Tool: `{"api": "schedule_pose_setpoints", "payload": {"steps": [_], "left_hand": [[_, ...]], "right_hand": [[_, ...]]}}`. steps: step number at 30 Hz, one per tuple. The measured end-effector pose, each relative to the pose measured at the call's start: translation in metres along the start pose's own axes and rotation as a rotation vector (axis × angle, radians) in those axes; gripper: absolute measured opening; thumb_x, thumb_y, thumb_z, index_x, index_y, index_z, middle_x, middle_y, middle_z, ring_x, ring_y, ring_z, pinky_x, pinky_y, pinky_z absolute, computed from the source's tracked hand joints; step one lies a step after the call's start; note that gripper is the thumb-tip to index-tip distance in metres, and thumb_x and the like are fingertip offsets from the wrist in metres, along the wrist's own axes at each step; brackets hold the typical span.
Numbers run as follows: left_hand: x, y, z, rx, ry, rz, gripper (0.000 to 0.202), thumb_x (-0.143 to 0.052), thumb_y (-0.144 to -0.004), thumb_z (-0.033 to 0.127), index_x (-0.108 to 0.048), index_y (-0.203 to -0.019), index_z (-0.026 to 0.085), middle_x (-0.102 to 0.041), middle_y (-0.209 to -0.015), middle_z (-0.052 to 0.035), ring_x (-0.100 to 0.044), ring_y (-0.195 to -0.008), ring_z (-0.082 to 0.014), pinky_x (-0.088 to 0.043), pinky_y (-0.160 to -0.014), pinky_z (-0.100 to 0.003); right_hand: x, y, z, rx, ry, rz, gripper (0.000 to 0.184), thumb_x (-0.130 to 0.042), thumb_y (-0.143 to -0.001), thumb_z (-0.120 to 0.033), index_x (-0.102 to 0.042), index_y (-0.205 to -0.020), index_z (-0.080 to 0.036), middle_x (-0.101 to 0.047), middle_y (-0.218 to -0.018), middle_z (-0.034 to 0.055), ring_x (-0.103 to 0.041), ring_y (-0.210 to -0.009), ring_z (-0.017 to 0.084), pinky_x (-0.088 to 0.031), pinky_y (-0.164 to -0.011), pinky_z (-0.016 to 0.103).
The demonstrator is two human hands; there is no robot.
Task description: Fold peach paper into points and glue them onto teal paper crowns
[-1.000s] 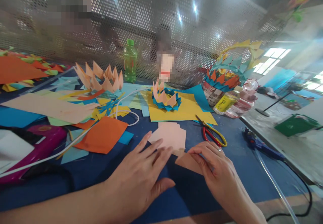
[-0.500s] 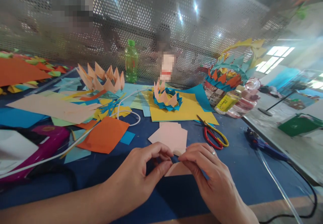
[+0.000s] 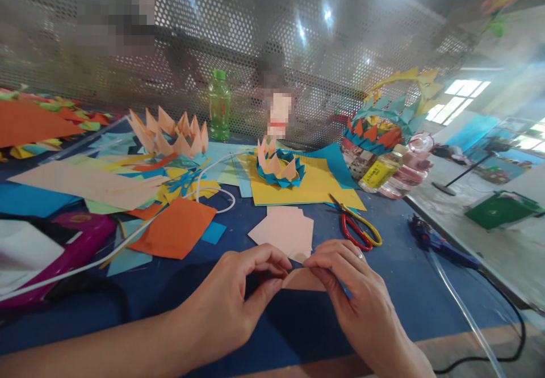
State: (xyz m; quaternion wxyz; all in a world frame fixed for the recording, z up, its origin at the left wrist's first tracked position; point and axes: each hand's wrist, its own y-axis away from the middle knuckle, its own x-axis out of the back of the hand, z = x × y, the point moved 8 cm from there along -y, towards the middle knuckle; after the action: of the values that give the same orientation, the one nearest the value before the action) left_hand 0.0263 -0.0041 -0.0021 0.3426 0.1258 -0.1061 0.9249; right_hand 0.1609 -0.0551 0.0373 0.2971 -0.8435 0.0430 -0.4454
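Between my hands is a small piece of pale pink paper (image 3: 304,280), bent over along its upper edge. My left hand (image 3: 251,290) pinches its left end between thumb and fingers. At the other end, my right hand (image 3: 349,287), with a ring on one finger, pinches the paper too. Just beyond my fingertips lie several pale pink paper squares (image 3: 283,230). Red and yellow handled scissors (image 3: 360,227) rest to the right of them. Behind the squares, a ring of folded blue and peach paper points (image 3: 281,165) sits on yellow sheets (image 3: 327,182).
At left are an orange paper square (image 3: 176,230), a white cord, a purple object (image 3: 85,242) and loose coloured sheets. A peach paper crown (image 3: 170,134) and green bottle (image 3: 219,105) stand behind. A blue glue gun (image 3: 443,244) lies at right, near bottles and a paper basket (image 3: 370,134).
The pink paper between my hands is more curved, its upper edge arched. Both hands keep their pinch on it. The view has shifted slightly.
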Motion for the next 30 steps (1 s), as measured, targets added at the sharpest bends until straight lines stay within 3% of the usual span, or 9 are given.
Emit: {"api": "schedule_pose_setpoints", "payload": {"steps": [19,30], "left_hand": [[-0.0008,0.0016,0.0000,0.006,0.020,0.011,0.019,-0.051,-0.087,0.010,-0.063,-0.095,0.022,-0.071,-0.085,0.0050,-0.067,-0.082,-0.0101,-0.050,-0.076,-0.019],[-0.0008,0.0025,0.0070,-0.011,-0.002,-0.024,0.017,-0.051,-0.086,0.012,-0.062,-0.096,0.021,-0.072,-0.090,0.0025,-0.067,-0.086,-0.0134,-0.051,-0.078,-0.023]], "right_hand": [[0.0003,-0.0012,-0.0039,0.014,-0.001,0.003,0.013,-0.055,-0.093,-0.010,-0.062,-0.091,-0.021,-0.065,-0.085,0.0011,-0.057,-0.085,0.016,-0.044,-0.076,0.032],[0.0017,-0.0009,-0.0041,0.007,0.011,0.011,0.014,-0.055,-0.092,-0.010,-0.062,-0.091,-0.021,-0.065,-0.085,0.0018,-0.058,-0.085,0.017,-0.044,-0.076,0.032]]}}
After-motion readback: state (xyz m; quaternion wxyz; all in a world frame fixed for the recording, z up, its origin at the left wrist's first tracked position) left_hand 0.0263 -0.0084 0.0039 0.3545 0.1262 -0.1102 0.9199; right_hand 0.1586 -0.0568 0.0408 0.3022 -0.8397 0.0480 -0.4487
